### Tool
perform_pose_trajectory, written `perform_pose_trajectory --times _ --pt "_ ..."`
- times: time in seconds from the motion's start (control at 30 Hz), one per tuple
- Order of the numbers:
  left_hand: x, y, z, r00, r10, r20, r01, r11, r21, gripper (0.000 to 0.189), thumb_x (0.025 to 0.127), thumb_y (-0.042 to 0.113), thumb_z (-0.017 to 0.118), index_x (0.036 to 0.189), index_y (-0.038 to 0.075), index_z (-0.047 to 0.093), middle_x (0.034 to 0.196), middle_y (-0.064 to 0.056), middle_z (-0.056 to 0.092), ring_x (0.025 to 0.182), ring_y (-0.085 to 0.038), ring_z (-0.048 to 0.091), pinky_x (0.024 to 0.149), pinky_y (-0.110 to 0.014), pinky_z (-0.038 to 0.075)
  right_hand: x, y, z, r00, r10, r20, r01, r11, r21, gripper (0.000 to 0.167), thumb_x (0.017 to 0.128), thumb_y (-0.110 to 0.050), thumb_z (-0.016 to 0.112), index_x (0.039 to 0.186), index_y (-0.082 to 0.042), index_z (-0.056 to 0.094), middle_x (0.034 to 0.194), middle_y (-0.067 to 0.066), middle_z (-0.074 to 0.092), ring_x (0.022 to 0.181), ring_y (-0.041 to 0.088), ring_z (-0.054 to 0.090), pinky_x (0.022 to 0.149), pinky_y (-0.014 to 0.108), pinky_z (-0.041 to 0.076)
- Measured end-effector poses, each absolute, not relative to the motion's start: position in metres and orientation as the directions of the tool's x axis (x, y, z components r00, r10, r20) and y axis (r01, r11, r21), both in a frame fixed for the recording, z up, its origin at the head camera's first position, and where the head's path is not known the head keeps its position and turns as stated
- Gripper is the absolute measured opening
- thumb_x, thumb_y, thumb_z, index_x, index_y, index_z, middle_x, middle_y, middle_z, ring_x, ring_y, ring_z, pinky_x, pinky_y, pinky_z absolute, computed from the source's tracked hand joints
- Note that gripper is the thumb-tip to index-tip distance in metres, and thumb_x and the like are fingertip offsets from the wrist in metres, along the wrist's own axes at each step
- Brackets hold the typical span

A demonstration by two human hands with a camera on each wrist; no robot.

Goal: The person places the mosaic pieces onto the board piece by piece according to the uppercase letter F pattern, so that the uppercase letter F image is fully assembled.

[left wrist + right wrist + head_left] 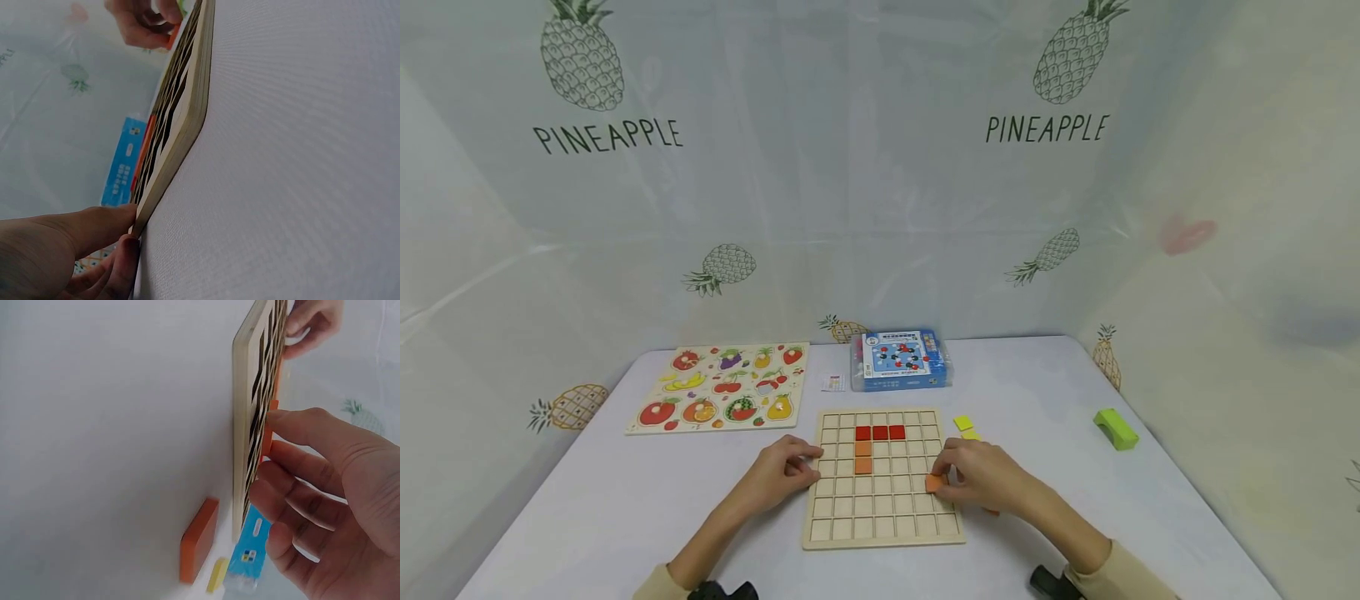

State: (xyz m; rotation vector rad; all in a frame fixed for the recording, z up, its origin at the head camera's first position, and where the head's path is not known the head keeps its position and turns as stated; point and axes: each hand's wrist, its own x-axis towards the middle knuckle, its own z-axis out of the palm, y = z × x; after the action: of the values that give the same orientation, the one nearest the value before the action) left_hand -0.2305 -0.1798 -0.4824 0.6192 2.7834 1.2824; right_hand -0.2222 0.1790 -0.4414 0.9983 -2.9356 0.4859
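A square wooden grid board [842, 507] lies on the table with three red tiles [880, 432] in a row and two orange tiles [863, 457] running down below the leftmost red one. At the board's left edge, my left hand [781, 472] holds the rim between thumb and fingers; the left wrist view shows the thumb [103, 226] on the rim. Over the right-hand columns, my right hand [985, 477] pinches another orange tile [934, 483] between thumb and index finger. In the right wrist view this held tile [269, 431] stands close over the grid.
Yellow tiles [963, 423] lie beyond my right hand, and a loose orange tile [199, 540] lies right of the board. A blue boxed set [904, 360] stands behind, with a small card [833, 382] beside it. A fruit puzzle [718, 387] is back left, a green arch block [1116, 429] far right.
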Motion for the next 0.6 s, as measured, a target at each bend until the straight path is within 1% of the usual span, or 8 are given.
perform_pose_trajectory --times 0.17,0.4,0.6 --pt "-0.230 -0.180 -0.482 -0.916 0.364 0.168 0.363 0.576 0.732 0.031 0.086 0.013 0.075 0.115 0.004 0.071 0.108 -0.010 0.062 0.079 -0.003 0.059 0.070 -0.017 0.051 -0.224 0.168 -0.443 -0.780 -0.614 0.122 -0.621 0.733 -0.280 0.017 0.083 -0.032 0.077 0.094 -0.020 0.076 0.088 -0.009 0.064 0.067 0.001 0.046 0.057 0.016 0.040" --pt "-0.231 -0.180 -0.483 -0.914 0.361 0.187 0.375 0.568 0.733 0.030 0.085 0.013 0.075 0.113 0.005 0.071 0.106 -0.010 0.063 0.078 -0.003 0.058 0.068 -0.017 0.051 -0.226 0.151 -0.443 -0.766 -0.632 0.118 -0.635 0.713 -0.298 0.017 0.083 -0.031 0.077 0.094 -0.018 0.076 0.089 -0.009 0.065 0.070 0.001 0.047 0.059 0.015 0.041" --pt "-0.230 -0.181 -0.483 -0.915 0.362 0.178 0.369 0.572 0.732 0.030 0.085 0.014 0.075 0.114 0.005 0.071 0.107 -0.009 0.063 0.079 -0.003 0.059 0.069 -0.017 0.051 -0.225 0.134 -0.439 -0.740 -0.660 0.133 -0.668 0.696 -0.264 0.017 0.084 -0.031 0.075 0.096 -0.018 0.076 0.091 -0.009 0.066 0.070 0.000 0.048 0.064 0.016 0.043"
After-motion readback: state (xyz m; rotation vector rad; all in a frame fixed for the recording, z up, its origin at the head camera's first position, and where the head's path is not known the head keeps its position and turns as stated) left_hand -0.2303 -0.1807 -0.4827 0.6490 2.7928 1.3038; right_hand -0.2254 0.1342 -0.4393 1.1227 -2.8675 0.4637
